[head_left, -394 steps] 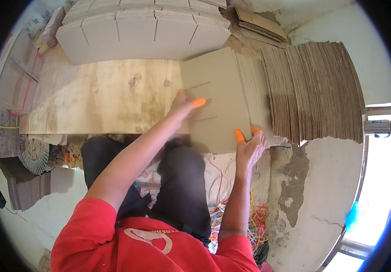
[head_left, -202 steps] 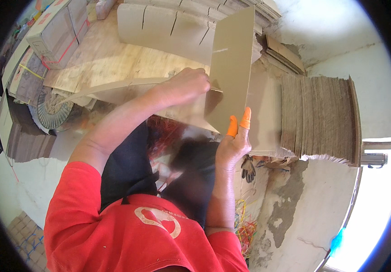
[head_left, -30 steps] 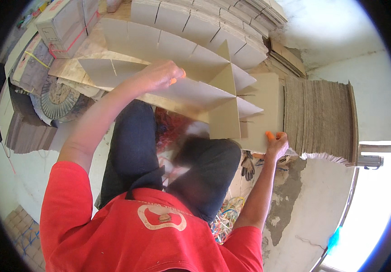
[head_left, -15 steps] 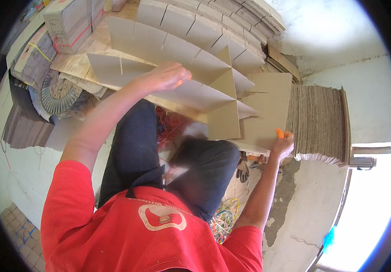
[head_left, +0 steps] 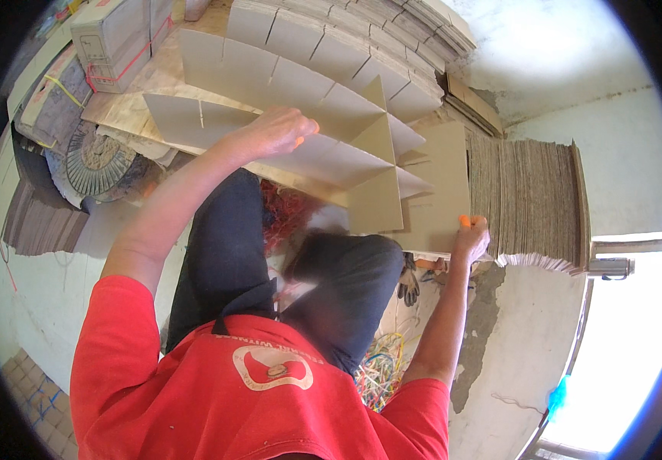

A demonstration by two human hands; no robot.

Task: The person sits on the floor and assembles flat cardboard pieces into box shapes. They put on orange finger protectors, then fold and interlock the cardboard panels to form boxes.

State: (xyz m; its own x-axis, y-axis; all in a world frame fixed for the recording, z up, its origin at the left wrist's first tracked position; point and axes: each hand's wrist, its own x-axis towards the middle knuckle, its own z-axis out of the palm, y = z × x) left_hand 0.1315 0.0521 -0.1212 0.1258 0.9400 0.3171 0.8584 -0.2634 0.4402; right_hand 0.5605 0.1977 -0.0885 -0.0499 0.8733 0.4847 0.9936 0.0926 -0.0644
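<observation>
My left hand (head_left: pixel 273 130) grips the top edge of a long slotted cardboard strip (head_left: pixel 308 157) that is crossed with another slotted piece (head_left: pixel 377 199), forming a divider above my lap. My right hand (head_left: pixel 470 238), with orange fingertip covers, pinches the near edge of a flat cardboard sheet (head_left: pixel 442 184) lying beside a thick pile of cardboard sheets (head_left: pixel 530 203). A further long slotted strip (head_left: pixel 269 73) stands behind the one I hold.
Stacks of slotted cardboard strips (head_left: pixel 361 34) lie at the top. Bundled boxes (head_left: pixel 112 34) sit at upper left, with a round woven object (head_left: pixel 97 161) below them. Coloured strings (head_left: pixel 381 368) and a dark glove (head_left: pixel 409 284) lie on the floor by my knee.
Over the frames I lifted single sheets and built the crossed divider. In the last second my right hand slid outward along the flat sheet's edge; my left hand kept its hold.
</observation>
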